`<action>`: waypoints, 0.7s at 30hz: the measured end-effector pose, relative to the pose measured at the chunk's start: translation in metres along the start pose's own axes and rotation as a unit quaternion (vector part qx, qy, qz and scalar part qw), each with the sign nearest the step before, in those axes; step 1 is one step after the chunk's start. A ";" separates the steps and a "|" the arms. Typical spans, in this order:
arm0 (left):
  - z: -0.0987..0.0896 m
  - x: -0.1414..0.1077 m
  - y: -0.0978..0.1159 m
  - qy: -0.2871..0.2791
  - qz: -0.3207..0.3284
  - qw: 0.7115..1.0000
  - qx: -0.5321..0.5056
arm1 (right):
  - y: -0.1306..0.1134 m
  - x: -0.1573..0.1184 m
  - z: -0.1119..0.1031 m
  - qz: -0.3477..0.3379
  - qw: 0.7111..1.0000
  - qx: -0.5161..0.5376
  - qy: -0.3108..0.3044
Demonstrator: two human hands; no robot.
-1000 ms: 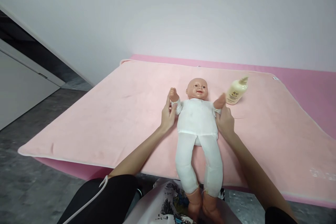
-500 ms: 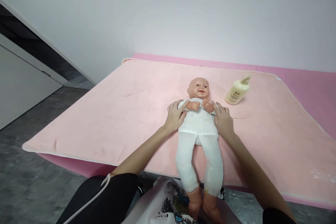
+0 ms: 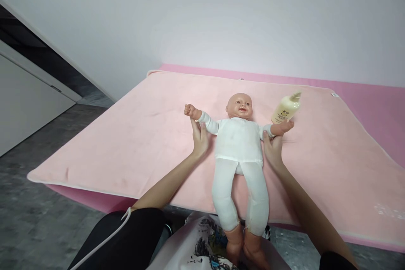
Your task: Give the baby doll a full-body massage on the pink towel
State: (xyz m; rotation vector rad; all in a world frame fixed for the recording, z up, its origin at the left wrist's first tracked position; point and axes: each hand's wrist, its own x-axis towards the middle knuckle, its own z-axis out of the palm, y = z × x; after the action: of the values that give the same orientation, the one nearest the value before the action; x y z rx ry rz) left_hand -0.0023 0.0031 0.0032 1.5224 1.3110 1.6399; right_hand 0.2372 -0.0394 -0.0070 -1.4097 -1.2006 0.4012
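A baby doll (image 3: pixel 239 139) with a bare head and a white cloth body lies face up, its arms spread to both sides. My left hand (image 3: pixel 200 140) holds the doll's arm on the left near the wrist, thumb above and fingers partly hidden under it. On the other side, my right hand (image 3: pixel 274 149) grips the doll's other arm near the sleeve's end, the thumb against the cloth and most fingers hidden beneath the forearm. Just behind that arm stands a pale yellow pump bottle (image 3: pixel 286 109), its lower part partly covered by the doll's hand.
A light pink blanket (image 3: pixel 133 135) lies over a darker pink surface (image 3: pixel 373 105), against a white wall (image 3: pixel 202 17). The doll's feet (image 3: pixel 234 244) reach past the near edge toward my lap. A white cable (image 3: pixel 104 240) runs along my left sleeve.
The doll's arms have gone from folded on its chest to stretched out sideways. My hands have moved from its upper arms out to its forearms. The bottle stays put.
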 end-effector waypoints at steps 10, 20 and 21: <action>0.004 -0.011 -0.010 -0.071 0.048 0.986 0.143 | 0.006 -0.005 0.004 -0.077 0.996 -0.051 0.009; 0.003 -0.010 0.002 -0.254 0.190 0.895 0.314 | -0.005 -0.005 0.002 -0.222 0.929 -0.266 -0.127; 0.003 -0.009 0.002 -0.259 0.191 0.893 0.315 | -0.007 -0.005 0.002 -0.225 0.927 -0.271 -0.129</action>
State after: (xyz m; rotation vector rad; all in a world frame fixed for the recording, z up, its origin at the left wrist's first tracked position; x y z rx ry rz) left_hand 0.0026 -0.0051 0.0003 2.5235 1.3453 0.8895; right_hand 0.2306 -0.0439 -0.0035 -1.5037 -1.9035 -0.0858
